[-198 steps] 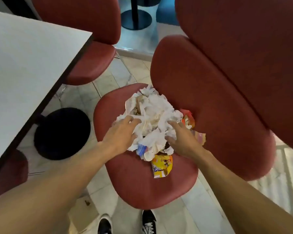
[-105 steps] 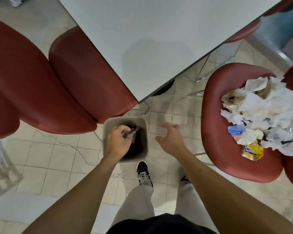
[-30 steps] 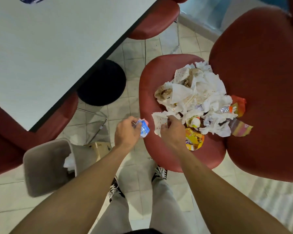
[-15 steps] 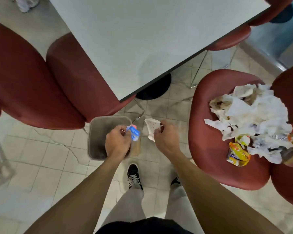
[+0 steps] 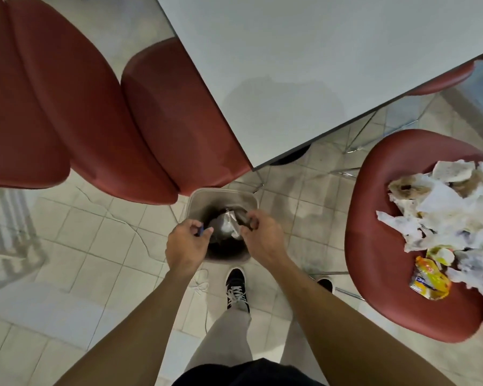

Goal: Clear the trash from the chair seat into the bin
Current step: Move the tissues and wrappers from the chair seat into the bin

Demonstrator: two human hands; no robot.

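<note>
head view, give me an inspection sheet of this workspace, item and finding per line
surface: red chair seat, still loaded with trash
job's things: crumpled stained napkins and yellow wrapper on the seat; grey bin on the floor, paper inside
clutter: nothing seen beyond the trash
grippers: left hand over the bin, closed on a small blue item; right hand over the bin, pinching something dark
cables: nothing seen
surroundings: white table, second red chair, tiled floor
</note>
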